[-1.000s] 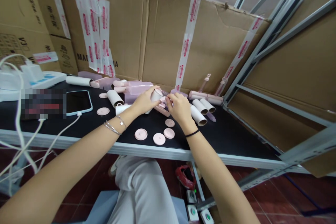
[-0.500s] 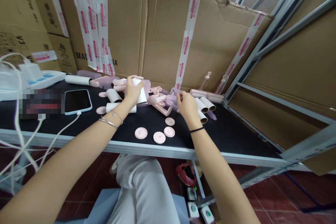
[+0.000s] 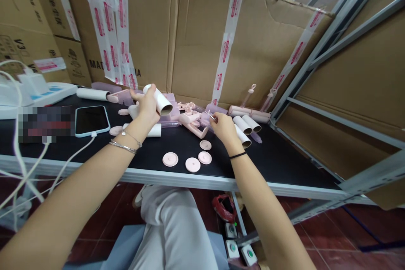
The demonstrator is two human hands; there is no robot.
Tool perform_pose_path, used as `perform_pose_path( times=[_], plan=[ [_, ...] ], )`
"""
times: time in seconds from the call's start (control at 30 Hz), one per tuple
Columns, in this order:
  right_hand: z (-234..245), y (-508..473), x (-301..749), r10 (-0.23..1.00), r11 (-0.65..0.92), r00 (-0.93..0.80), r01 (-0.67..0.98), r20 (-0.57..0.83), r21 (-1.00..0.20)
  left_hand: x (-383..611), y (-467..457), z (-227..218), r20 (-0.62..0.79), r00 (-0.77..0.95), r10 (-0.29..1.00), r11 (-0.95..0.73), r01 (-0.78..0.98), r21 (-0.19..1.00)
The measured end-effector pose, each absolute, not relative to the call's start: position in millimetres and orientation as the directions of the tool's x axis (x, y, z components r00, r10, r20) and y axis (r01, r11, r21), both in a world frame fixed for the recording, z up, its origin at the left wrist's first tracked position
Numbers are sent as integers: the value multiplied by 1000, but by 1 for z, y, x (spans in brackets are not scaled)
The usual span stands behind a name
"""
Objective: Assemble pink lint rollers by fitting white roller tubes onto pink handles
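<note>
My left hand (image 3: pixel 146 104) is closed around a white cardboard tube (image 3: pixel 160 102), tilted so its open brown end faces down and right. In my right hand (image 3: pixel 224 125) is a thin metal tool (image 3: pixel 209 115), its tip pointing left; its exact kind is hard to make out. Between the hands lies a heap of pink plastic parts (image 3: pixel 193 121) with translucent lilac pieces. Several round pink discs (image 3: pixel 193 164) rest near the front edge. Another white tube (image 3: pixel 155 130) lies under my left wrist, partly hidden. More white tubes (image 3: pixel 242 124) lie beside my right hand.
A phone (image 3: pixel 92 121) on a cable and a power strip (image 3: pixel 60 91) are at the left of the black tabletop (image 3: pixel 284 164). A tall cardboard sheet (image 3: pixel 196 42) stands behind. Metal shelf posts (image 3: pixel 319 50) rise at right. Pink rods (image 3: pixel 249 95) stand at the back right.
My left hand has moved slightly left and turned the white cardboard tube, so its open end now shows. The right hand has barely moved, still holding the thin metal tool.
</note>
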State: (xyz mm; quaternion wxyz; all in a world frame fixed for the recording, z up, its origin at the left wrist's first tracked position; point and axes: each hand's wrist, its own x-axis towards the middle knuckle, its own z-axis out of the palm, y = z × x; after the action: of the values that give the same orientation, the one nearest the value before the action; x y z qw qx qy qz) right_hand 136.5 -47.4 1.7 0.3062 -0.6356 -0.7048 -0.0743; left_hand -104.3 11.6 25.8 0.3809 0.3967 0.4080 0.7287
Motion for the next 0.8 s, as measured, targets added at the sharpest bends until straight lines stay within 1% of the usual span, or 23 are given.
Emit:
perform_pose_path(
  times=[0.03,0.1,0.2,0.27,0.33,0.37,0.4,0.47,0.53,0.57,0.63,0.7,0.73,0.8],
  plan=[
    [1,-47,136,855,206,-32,937,518,-283,-102,6,29,252,-421,871,-398,-304,866],
    [1,-47,134,863,249,-81,927,499,-280,-97,-5,32,281,-437,855,-442,-330,834],
    [-1,-46,134,874,231,-81,937,479,-264,-90,-12,31,418,-371,830,-503,-170,848],
    [-4,-45,136,894,167,-46,958,446,-235,-86,-15,27,513,-255,820,-536,-29,843],
    [-7,-44,139,928,108,-26,974,372,-201,-82,-17,22,581,-47,813,-572,128,810],
    [-8,-43,140,944,86,-22,979,329,-183,-79,-18,19,596,78,799,-598,210,774],
    [-9,-43,141,957,67,-16,984,290,-166,-77,-20,16,600,208,773,-634,287,718],
    [-7,-45,140,967,28,8,990,254,-139,-74,-23,11,555,465,690,-723,403,561],
    [-2,-47,138,956,-17,59,989,286,-148,-72,-24,6,475,644,600,-800,460,387],
    [0,-49,137,944,-37,91,984,317,-172,-70,-24,4,449,693,564,-826,477,301],
    [5,-51,136,914,-64,154,968,375,-243,-68,-24,3,453,725,519,-844,519,137],
    [8,-53,138,886,-84,214,946,410,-312,-67,-27,7,489,721,492,-828,561,6],
    [9,-54,139,874,-95,240,937,422,-337,-67,-31,11,501,715,489,-814,579,-32],
    [11,-54,145,851,-109,282,920,443,-376,-68,-46,21,504,708,495,-802,595,-49]
  ],
)
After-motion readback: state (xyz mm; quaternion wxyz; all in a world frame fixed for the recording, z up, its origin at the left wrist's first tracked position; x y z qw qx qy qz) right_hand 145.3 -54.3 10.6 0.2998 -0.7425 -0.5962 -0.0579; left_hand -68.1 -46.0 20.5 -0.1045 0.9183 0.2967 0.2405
